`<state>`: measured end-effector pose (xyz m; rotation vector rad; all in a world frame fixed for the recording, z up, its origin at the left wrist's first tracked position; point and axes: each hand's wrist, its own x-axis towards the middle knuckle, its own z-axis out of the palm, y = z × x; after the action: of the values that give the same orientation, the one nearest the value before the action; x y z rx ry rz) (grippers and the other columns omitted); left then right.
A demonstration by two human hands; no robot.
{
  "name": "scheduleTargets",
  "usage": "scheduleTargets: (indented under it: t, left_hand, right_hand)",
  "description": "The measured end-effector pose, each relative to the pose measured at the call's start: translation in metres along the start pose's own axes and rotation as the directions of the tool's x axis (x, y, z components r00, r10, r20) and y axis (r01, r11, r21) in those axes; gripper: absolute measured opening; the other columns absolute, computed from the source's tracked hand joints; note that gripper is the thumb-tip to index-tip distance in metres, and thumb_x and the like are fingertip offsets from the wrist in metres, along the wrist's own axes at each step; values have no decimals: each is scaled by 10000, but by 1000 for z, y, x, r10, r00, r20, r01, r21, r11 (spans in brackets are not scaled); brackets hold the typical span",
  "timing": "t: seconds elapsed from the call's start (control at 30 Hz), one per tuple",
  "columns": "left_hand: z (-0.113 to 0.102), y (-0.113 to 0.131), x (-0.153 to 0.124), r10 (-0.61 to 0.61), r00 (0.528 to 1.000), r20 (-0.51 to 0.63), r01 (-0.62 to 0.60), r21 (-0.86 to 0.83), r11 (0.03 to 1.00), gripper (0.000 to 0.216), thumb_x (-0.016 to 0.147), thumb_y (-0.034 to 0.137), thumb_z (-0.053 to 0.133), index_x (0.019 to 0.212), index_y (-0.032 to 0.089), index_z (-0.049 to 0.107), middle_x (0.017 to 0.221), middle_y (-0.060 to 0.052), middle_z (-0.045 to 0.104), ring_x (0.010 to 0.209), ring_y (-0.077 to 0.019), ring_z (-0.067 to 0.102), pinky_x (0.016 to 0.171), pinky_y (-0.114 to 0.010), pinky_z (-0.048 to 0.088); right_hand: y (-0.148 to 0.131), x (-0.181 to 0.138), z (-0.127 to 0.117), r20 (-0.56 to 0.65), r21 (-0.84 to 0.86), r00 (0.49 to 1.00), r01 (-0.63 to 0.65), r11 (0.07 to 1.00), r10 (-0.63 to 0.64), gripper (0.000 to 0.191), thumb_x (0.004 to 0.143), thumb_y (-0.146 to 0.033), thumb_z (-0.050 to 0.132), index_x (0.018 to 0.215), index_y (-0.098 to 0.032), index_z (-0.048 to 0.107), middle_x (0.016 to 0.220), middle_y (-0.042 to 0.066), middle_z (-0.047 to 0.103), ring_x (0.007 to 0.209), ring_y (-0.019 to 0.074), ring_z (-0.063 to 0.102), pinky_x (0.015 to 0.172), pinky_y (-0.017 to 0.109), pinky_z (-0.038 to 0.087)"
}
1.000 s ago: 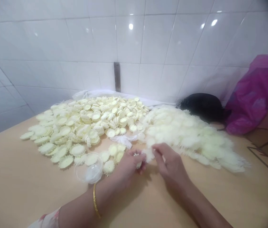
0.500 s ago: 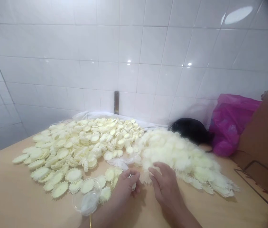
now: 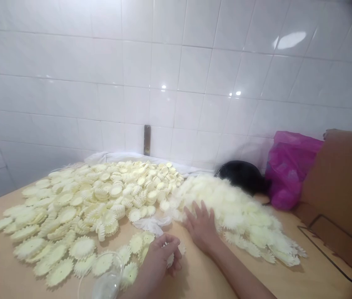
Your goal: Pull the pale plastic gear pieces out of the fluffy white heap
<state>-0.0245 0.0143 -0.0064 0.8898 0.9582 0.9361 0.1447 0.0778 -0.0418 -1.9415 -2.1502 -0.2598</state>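
Holds a small toothed white piece [image 3: 170, 260] in the left hand [image 3: 161, 254], pinched between thumb and curled fingers above the table [image 3: 202, 280] and partly hidden by them. Cannot confirm from this view the number of pieces in that grip. Extends the right hand [image 3: 202, 228], fingers spread and back upward, over the near left edge of the heap of thin pale pieces [image 3: 241, 207]; appears to grasp nothing, but cannot verify beneath the palm. Note, to the left, a heap of thicker scalloped discs [image 3: 101, 195], with a crumpled white scrap [image 3: 152, 225] between the heaps and a clear round container [image 3: 105, 286] cut off at the lower edge. Judge the step in hand as picking out a thin piece on the right, with the toothed piece ready on the left. Requires next, by judgement, a light fingertip pinch to part a single piece from the overlapping heap without crushing the frilled edges, plus a steady left grip.
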Motion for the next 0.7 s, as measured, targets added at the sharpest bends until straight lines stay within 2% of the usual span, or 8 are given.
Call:
scheduleTargets:
  t: [0.17, 0.23, 0.3, 0.37, 0.5, 0.6, 0.7]
  left_hand:
    - [2, 6, -3, -99, 995, 3, 99, -120, 988, 272, 660, 355, 650, 737, 156, 480, 576, -4, 564, 464, -109, 549, 393, -181, 336]
    - [5, 8, -7, -167, 986, -17, 159, -231, 960, 270, 665, 284, 658, 808, 162, 463, 621, -22, 590, 549, -138, 603, 445, -191, 394]
    - [7, 8, -10, -183, 983, -11, 169, -323, 931, 291, 656, 159, 627, 875, 165, 436, 666, -43, 615, 626, -164, 634, 535, -229, 455]
    - [9, 8, -13, -167, 986, 25, 164, -362, 917, 350, 626, 56, 557, 927, 163, 413, 714, -68, 635, 671, -186, 645, 593, -283, 481]
    - [12, 4, -15, -161, 985, 57, 171, -343, 924, 369, 597, -9, 491, 912, 158, 396, 748, -91, 644, 703, -198, 648, 614, -306, 479]
    - [14, 4, -16, -65, 997, 31, 70, -251, 965, 310, 645, 11, 538, 869, 171, 394, 753, -77, 650, 695, -174, 642, 673, -309, 474]
    - [15, 7, -16, 39, 999, 35, -34, -146, 989, 284, 675, 93, 617, 848, 182, 410, 729, -45, 652, 663, -156, 623, 691, -336, 473]
  right_hand:
    - [10, 17, -7, 21, -46, 998, -64, 997, 65, 510, 887, -470, 249, 1349, -286, 366, 1446, 111, 270, 1322, 370, 112, 991, 583, 52]
    - [9, 15, -13, 27, -52, 997, -68, 996, 69, 549, 877, -502, 256, 1350, -249, 371, 1437, 138, 277, 1310, 382, 148, 977, 590, 92]
    - [5, 8, -21, 11, -69, 998, -55, 996, 56, 553, 871, -493, 297, 1341, -216, 389, 1430, 156, 283, 1296, 387, 187, 964, 583, 148]
    - [0, -2, -27, -59, -117, 998, -19, 993, 12, 500, 857, -420, 384, 1286, -178, 467, 1406, 179, 321, 1276, 396, 228, 950, 564, 198]
    - [-5, -23, -40, -212, -162, 971, 76, 984, -110, 365, 831, -283, 454, 1143, -147, 587, 1335, 188, 420, 1254, 384, 268, 936, 556, 229]
    - [-7, -38, -52, -324, -50, 937, 118, 992, -128, 289, 815, -242, 471, 1039, -159, 634, 1251, 173, 497, 1214, 358, 329, 927, 528, 266]
    - [-12, -50, -63, -398, 250, 916, 163, 955, -52, 236, 829, -255, 459, 949, -173, 645, 1081, 121, 597, 1078, 279, 466, 876, 428, 367]
